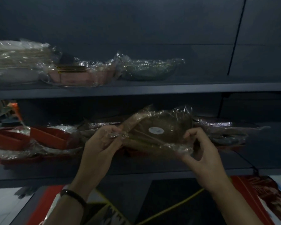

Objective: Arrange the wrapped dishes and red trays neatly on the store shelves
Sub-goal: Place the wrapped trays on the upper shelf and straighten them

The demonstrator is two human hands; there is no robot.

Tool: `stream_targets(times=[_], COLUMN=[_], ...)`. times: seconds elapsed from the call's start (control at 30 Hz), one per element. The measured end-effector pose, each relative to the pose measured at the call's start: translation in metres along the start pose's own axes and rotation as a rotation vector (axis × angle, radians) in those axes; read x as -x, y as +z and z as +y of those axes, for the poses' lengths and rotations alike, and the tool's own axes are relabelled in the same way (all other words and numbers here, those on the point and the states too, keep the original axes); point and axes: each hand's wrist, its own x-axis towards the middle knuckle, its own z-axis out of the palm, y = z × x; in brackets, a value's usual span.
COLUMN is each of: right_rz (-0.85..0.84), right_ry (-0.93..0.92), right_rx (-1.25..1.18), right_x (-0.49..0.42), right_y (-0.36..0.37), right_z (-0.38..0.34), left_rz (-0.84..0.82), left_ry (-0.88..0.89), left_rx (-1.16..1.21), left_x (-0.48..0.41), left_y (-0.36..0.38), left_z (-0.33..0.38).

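Pinching wrapped dish (pixel 152 138) by opposite edges — left hand (pixel 101 143), right hand (pixel 201 153).

A yellow cord (pixel 173 207) is laid diagonally across a dark surface (pixel 161 192) at the bottom. A red printed package (pixel 263 197) is located at lower right. A thin black cable (pixel 235 38) is routed down the dark back panel (pixel 136 21).

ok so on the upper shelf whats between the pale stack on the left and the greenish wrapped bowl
A wrapped pinkish dish sits between the pale stack and the greenish bowl, as the head view shows.
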Motion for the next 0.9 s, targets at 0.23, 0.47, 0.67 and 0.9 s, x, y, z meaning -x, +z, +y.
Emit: stream_targets(times=[0.23,0.47,0.67,0.9], right_rz=[0.149,0.101,0.07,0.066], right_ry=[-0.059,-0.087,-0.166,-0.293], right_rx=[0.009,-0.032,-0.044,-0.067], right_x=[0.017,0.014,0.012,-0.003], right_y=[-0.016,-0.033,-0.024,-0.014], right_z=[-0.043,-0.118,-0.192,-0.265], left_rz=[0.027,0.126,0.292,0.375], left_ry=[0.142,0.222,0.28,0.364], left_rx=[0.004,-0.039,-0.069,-0.17], left_x=[0.024,0.054,0.082,0.088], left_y=[0.004,-0.013,-0.043,-0.082], left_z=[0.071,0.149,0.222,0.297])
